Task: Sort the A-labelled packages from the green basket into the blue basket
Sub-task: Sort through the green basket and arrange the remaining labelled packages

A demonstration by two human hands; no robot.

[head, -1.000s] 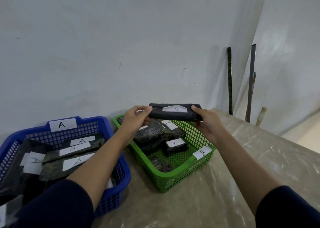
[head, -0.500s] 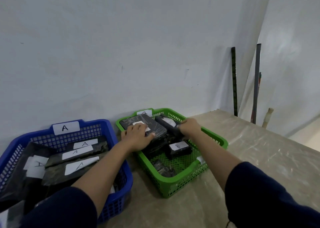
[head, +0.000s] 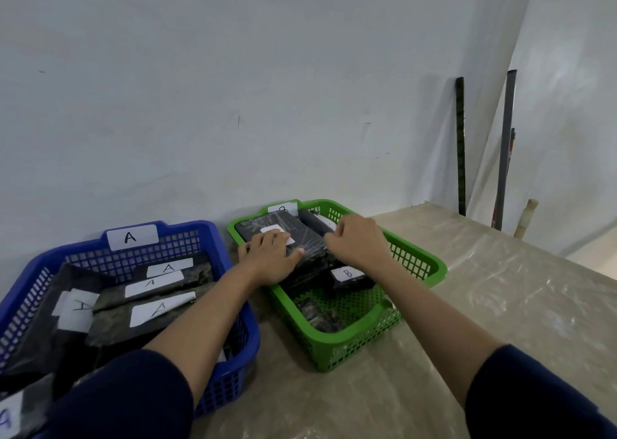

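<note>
Both hands work in the green basket (head: 430, 265): left hand (head: 270, 258) lies flat on a black package (head: 300, 234), right hand (head: 357, 241) hovers curled, seemingly empty. Its label hidden, a B could wrongly reach the blue basket (head: 213, 238).

A second ago both hands held a dark package in the air above the green basket (head: 417, 265), one hand at each end. That package (head: 315, 222) now lies inside the basket toward its 12 o'clock end. The left hand (head: 270, 258) has come down flat on the big wrapped package (head: 300, 238) at the basket's 10 o'clock side, fingers over its white label. The right hand (head: 357, 241) has let go and hovers, fingers curled, just at 3 o'clock of the left.
</note>
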